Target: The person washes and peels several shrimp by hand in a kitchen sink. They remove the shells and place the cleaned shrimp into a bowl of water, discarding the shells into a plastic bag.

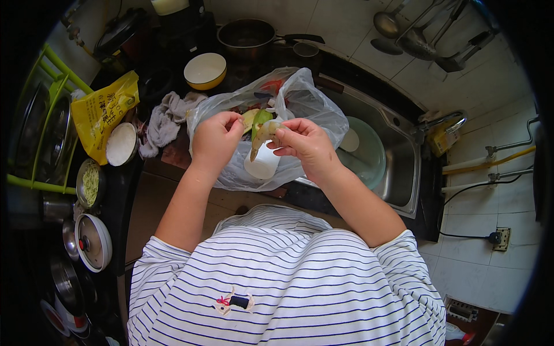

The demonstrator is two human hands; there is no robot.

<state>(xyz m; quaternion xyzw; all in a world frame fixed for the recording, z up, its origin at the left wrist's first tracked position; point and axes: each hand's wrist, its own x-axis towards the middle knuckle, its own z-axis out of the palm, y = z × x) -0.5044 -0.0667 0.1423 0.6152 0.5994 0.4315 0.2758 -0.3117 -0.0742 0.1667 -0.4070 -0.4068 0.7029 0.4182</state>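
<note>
My right hand (305, 145) holds a raw shrimp (262, 137) between thumb and fingers, its tail hanging down to the left. My left hand (220, 138) is to the left of it, thumb and fingertips pinched together; whether something small is between them cannot be told. Both hands are over an open clear plastic bag (236, 177) that holds green and pale vegetable scraps (262, 117) and something red. A white plastic cup (262, 163) lies in the bag below the shrimp.
A steel sink (400, 173) with a basin of water (374, 158) lies to the right. A yellow-and-white bowl (205, 70), a pan (246, 34) and a grey cloth (166, 123) surround the bag. A yellow bag (104, 112), a bowl of white contents (121, 144) and a bowl of green shreds (90, 184) stand left.
</note>
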